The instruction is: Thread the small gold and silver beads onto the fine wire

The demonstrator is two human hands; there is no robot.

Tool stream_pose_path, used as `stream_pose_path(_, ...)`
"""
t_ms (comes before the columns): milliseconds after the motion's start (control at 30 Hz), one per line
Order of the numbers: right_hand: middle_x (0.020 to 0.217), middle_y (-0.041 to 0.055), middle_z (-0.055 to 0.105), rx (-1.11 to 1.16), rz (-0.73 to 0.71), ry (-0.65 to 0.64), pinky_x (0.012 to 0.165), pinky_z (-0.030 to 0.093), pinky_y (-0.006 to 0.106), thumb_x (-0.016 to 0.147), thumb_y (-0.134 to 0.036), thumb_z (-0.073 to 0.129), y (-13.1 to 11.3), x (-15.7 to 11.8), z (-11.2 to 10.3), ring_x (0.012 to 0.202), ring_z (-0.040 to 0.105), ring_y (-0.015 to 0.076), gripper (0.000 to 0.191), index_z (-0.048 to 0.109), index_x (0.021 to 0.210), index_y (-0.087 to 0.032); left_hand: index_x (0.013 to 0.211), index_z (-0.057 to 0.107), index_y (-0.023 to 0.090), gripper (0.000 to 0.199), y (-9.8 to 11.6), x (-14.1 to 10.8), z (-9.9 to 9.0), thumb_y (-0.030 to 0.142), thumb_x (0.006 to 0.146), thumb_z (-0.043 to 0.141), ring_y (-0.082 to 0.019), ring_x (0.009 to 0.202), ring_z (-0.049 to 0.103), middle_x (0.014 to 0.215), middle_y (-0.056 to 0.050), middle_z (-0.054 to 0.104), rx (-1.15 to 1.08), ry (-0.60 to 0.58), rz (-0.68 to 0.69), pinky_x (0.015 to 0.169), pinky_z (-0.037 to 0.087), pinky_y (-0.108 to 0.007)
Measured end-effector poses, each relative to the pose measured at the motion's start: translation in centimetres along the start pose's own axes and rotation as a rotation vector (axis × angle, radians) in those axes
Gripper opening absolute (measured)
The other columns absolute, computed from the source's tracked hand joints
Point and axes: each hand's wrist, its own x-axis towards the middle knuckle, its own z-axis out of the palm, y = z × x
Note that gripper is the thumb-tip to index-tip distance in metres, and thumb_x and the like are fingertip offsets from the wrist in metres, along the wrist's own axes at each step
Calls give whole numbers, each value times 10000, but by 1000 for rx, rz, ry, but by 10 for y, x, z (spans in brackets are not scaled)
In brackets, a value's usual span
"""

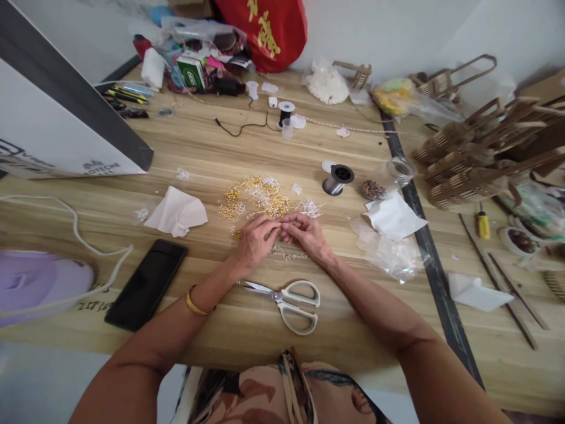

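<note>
So, looks partway at best: the left hand (253, 242) and right hand (309, 237) meet over the worktop (212, 159), fingers (292, 218) pinched together, whatever's between them too small to tell. A silvery chain (288, 256) lies just nearer the body, while plenty of gold pieces (277, 204) sit loose beyond, apparently unused.
</note>
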Motion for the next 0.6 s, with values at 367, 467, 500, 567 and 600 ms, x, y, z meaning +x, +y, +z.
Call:
stream_pose_path(367, 639, -17, 629, -132, -72, 28, 500, 466, 199, 751, -451, 720, -2, -4, 3, 539, 566, 81, 334, 616, 883, -162, 833, 662, 164, 111, 0, 0, 1, 155, 872, 558, -168, 791, 606, 830, -62, 661, 9, -21, -18, 732, 490, -299)
stream_pose_path(467, 661, -16, 608, -197, -116, 19, 524, 468, 213, 789, -470, 676, 2, -4, 2, 559, 551, 86, 326, 589, 884, -170, 848, 665, 170, 117, 0, 0, 0, 156, 877, 553, -167, 799, 606, 838, -58, 657, 29, -36, -15, 740, 487, -299)
stream_pose_path(500, 666, -17, 601, -222, -131, 16, 530, 464, 217, 803, -470, 660, 3, -5, 2, 563, 545, 87, 320, 582, 888, -171, 851, 666, 170, 120, 0, 0, 0, 158, 879, 551, -168, 800, 604, 838, -58, 655, 41, -46, -12, 740, 485, -299)
stream_pose_path(567, 671, -18, 589, -272, -153, 3, 531, 450, 221, 832, -465, 627, 7, -5, 0, 562, 533, 89, 304, 568, 897, -174, 848, 669, 169, 133, 1, 0, -1, 162, 886, 541, -170, 795, 595, 831, -59, 648, 66, -67, -3, 736, 479, -299)
stream_pose_path(600, 671, -18, 586, -292, -158, -4, 528, 442, 222, 844, -462, 613, 8, -5, -1, 558, 527, 90, 296, 560, 902, -177, 844, 669, 168, 142, 1, 0, -1, 166, 890, 536, -171, 792, 591, 827, -59, 644, 77, -77, 1, 735, 476, -299)
